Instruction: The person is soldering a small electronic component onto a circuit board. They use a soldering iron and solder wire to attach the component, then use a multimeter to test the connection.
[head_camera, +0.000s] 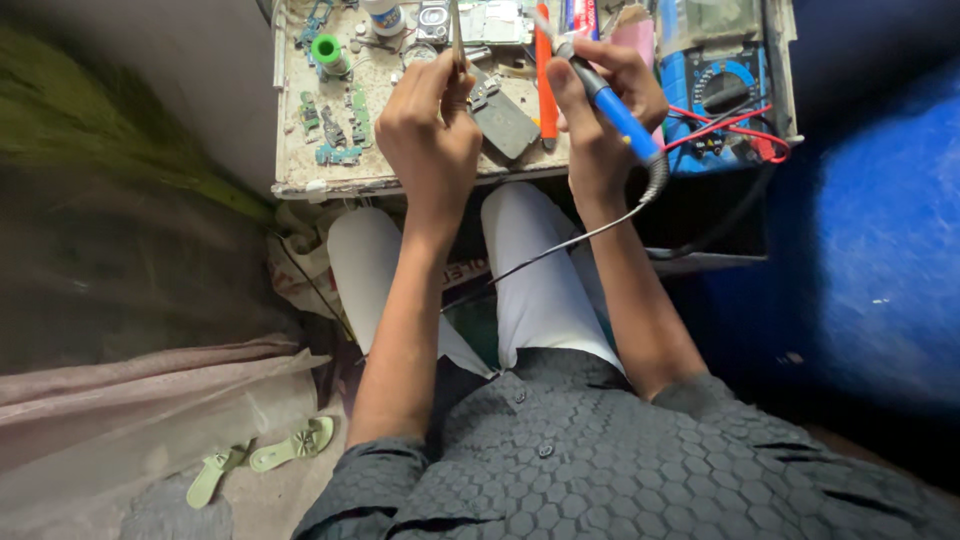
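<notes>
I am holding the light, stiff soldering iron (617, 105) by its blue handle in my right hand (600, 110), my left hand (432, 130) pinching thin tweezers (457, 35) at upper centre.

Single head-worn view, looking steeply down, close over lap and cluttered workbench (330, 175)

Soldering iron (615, 105) in right hand (600, 110)

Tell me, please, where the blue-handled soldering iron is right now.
In the head view, the soldering iron is gripped in the right hand, above the small worktable, just left of the blue multimeter.
</notes>
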